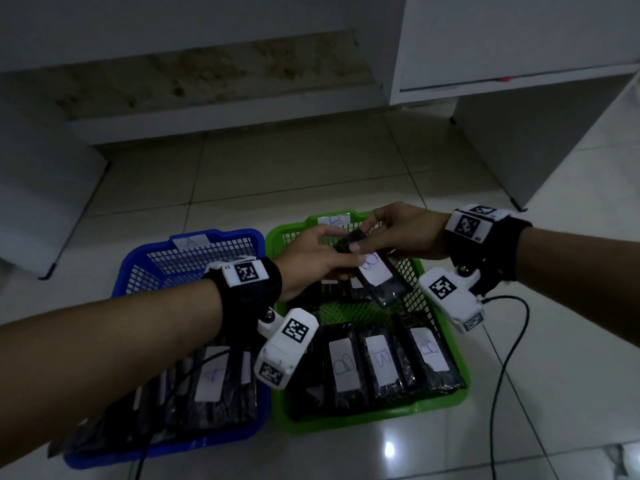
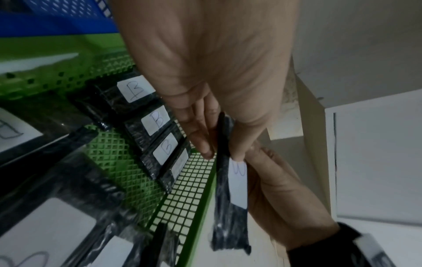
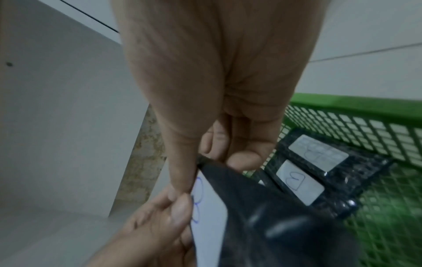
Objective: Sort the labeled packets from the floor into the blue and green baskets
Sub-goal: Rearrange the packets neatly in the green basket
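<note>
Both the left hand and right hand pinch one black B-labelled plastic packet above the green mesh basket; advise lowering it flat beside the stored packets.

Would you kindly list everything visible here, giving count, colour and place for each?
Held packet: one, black with a white B label, above the green basket, gripped by both hands.
Green basket: one, on the floor at right, tagged B on its far rim.
Packets in green basket: several, black, white B labels, in a near row and a far row.
Blue basket: one, on the floor at left, tagged A.
Packets in blue basket: several, black, white labels.
Cable: one, black, on the tiles at right.
Cabinets: white, behind.
Left hand: pinches the packet.
Right hand: pinches its far end.
</note>
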